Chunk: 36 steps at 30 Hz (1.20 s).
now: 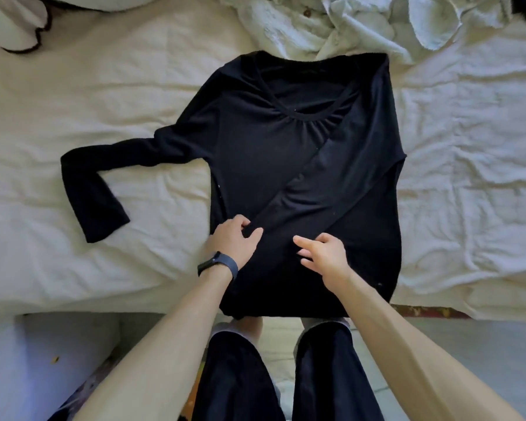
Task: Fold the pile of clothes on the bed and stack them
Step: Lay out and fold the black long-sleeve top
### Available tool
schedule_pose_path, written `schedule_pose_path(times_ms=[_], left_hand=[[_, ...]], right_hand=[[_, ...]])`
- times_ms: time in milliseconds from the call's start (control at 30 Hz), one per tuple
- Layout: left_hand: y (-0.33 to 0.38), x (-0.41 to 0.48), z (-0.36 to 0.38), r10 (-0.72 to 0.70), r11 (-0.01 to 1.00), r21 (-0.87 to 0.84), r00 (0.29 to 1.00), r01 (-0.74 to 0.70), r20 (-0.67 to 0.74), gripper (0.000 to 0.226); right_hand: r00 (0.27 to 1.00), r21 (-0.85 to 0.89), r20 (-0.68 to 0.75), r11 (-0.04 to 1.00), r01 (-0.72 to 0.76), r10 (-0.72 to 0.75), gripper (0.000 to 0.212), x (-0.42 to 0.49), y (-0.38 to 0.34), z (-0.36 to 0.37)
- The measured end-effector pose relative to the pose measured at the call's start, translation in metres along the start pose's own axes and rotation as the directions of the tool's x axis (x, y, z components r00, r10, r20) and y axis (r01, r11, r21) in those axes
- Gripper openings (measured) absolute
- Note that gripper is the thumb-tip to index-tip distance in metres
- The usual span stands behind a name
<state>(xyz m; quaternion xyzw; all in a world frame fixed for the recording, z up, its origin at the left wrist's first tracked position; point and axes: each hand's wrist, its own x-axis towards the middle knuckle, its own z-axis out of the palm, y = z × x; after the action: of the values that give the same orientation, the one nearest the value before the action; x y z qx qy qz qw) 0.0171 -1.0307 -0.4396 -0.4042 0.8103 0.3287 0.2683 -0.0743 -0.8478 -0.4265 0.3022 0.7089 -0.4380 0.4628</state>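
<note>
While the left hand (234, 238) pinches the folded sleeve's cuff (255, 225), the right hand (324, 253), fingers relaxed, seems to touch the black long-sleeved knit top (255, 153)

Black long-sleeve top (255, 153) flat on bed (104, 101), front up, scoop neckline toward far edge, hem overhanging near edge. One sleeve folded diagonally across the body. Other sleeve spread toward the left edge, bent at the elbow. Crumpled pile of white fluffy clothes (346, 22) at far edge, touching the collar.
</note>
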Motion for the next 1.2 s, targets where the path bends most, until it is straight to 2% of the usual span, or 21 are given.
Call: schedule_pose_path(times_ms=[100, 200, 300, 400, 500, 633, 800, 933, 1033, 1100, 1167, 1200], left_hand=[[-0.038, -0.024, 0.008, -0.043, 0.999, 0.016, 0.999, 0.043, 0.017, 0.040], [-0.061, -0.036, 0.010, -0.099, 0.995, 0.031, 0.991, 0.096, 0.090, 0.030], [-0.075, -0.042, 0.009, -0.130, 0.980, -0.118, 0.966, 0.159, 0.223, 0.032], [-0.082, -0.044, 0.008, -0.102, 0.931, -0.301, 0.939, 0.206, 0.328, 0.019], [-0.091, -0.045, 0.005, -0.106, 0.905, -0.362, 0.942, 0.224, 0.318, 0.015], [-0.099, -0.046, 0.002, -0.088, 0.912, -0.356, 0.945, 0.204, 0.315, 0.011], [-0.102, -0.052, 0.001, -0.086, 0.977, -0.166, 0.962, 0.133, 0.260, 0.012], [-0.106, -0.056, 0.004, -0.084, 0.979, -0.160, 0.970, 0.123, 0.228, 0.017], [-0.105, -0.059, 0.005, -0.108, 0.984, -0.119, 0.973, 0.134, 0.202, 0.018], [-0.100, -0.066, 0.005, -0.092, 0.996, 0.017, 0.986, 0.091, 0.140, 0.026], [-0.092, -0.077, 0.009, 0.076, 0.981, 0.187, 0.992, -0.057, -0.096, 0.036], [-0.085, -0.084, 0.012, 0.202, 0.956, 0.253, 0.960, -0.150, -0.194, 0.043]], right_hand=[[1.000, -0.035, 0.023, 0.999, -0.010, 0.011, 0.023, -0.013, 0.023, 0.017], [0.998, -0.008, -0.061, 1.000, 0.001, -0.001, 0.020, -0.021, 0.040, 0.026], [0.996, 0.057, -0.093, 0.998, 0.010, -0.004, 0.030, -0.028, 0.049, 0.029], [0.998, -0.017, 0.054, 0.999, -0.032, 0.033, 0.036, -0.039, 0.056, 0.040], [0.986, -0.116, 0.158, 0.992, -0.041, 0.059, 0.026, -0.046, 0.066, 0.057], [1.000, -0.192, -0.013, 0.981, -0.012, 0.010, 0.010, -0.047, 0.086, 0.063], [1.000, -0.229, -0.022, 0.973, -0.017, 0.012, 0.020, -0.048, 0.100, 0.062], [0.999, -0.275, 0.003, 0.960, -0.048, 0.051, 0.027, -0.050, 0.099, 0.073], [0.998, -0.510, -0.037, 0.858, -0.059, 0.046, 0.023, -0.055, 0.096, 0.079], [0.999, -0.736, -0.042, 0.676, -0.042, 0.017, 0.030, -0.062, 0.089, 0.080], [0.988, -0.870, -0.031, 0.490, 0.047, -0.149, 0.034, -0.068, 0.081, 0.079], [0.960, -0.890, -0.016, 0.442, 0.114, -0.280, 0.034, -0.069, 0.075, 0.077]])
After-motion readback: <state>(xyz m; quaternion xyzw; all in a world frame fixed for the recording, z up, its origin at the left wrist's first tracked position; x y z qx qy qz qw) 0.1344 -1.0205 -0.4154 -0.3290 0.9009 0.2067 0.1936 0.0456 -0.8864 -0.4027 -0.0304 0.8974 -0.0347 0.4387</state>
